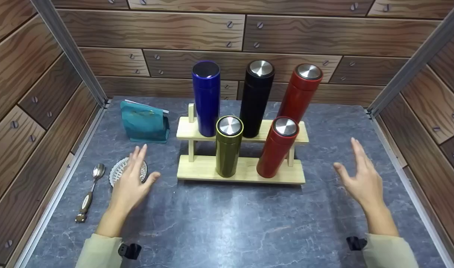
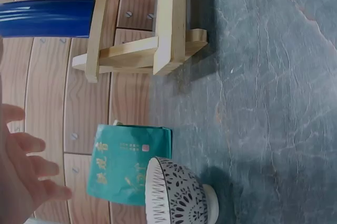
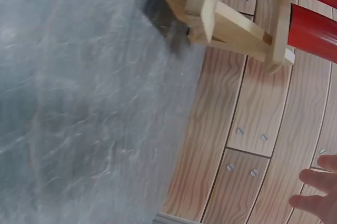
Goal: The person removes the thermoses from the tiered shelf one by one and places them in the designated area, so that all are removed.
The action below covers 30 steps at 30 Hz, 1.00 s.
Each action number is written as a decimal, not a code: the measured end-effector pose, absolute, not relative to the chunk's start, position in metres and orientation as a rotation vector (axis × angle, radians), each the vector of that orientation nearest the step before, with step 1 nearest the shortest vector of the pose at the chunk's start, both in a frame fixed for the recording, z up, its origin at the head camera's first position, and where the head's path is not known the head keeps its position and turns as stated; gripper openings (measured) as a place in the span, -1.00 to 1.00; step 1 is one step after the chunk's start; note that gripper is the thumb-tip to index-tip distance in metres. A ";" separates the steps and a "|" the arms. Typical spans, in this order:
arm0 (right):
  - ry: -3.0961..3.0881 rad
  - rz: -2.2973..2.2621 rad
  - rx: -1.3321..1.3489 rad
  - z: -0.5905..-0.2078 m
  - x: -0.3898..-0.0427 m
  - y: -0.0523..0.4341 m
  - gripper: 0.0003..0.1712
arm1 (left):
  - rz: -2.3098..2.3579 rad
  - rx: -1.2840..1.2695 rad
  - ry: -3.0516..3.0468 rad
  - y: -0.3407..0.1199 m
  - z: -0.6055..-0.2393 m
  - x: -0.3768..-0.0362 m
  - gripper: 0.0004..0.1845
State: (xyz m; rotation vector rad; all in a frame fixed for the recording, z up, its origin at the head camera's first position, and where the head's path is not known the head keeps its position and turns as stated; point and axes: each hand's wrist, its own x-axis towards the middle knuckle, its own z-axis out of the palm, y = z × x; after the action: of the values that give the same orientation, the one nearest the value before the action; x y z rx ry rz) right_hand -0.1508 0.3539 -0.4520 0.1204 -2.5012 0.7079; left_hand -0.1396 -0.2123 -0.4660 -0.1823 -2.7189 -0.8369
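Observation:
My left hand (image 1: 129,188) hovers with its fingers spread, holding nothing, and overlaps a patterned bowl (image 1: 117,172) in the head view. The left wrist view shows that bowl's white inside and dark floral outside (image 2: 185,197). On the right, my other hand (image 1: 364,184) is held over the table, fingers extended and thumb apart, holding nothing. Between the hands stands a two-tier wooden rack (image 1: 200,169). Its upper shelf bears a blue thermos (image 1: 207,100), a black thermos (image 1: 256,102) and a red thermos (image 1: 300,91). An olive-green thermos (image 1: 228,156) and another red thermos (image 1: 273,154) occupy the lower shelf.
Behind the bowl stands a teal packet (image 1: 143,123). A spoon (image 1: 88,197) with a decorated handle lies left of my left hand. Wood-patterned walls (image 1: 197,31) with metal edge posts (image 1: 72,52) enclose the grey marbled table (image 1: 227,223) at the back and sides.

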 end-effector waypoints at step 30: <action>-1.916 1.735 0.337 -0.398 -0.214 0.305 -0.42 | -2.144 0.332 -2.127 -0.205 -0.500 -0.152 -0.56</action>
State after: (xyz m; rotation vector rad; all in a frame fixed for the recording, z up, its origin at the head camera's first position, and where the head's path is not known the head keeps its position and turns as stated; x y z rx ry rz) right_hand -0.2142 0.3047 -0.3983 0.3373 -1.9156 1.7353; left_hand -0.1519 -0.2050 -0.5003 0.3319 -2.1268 -2.1443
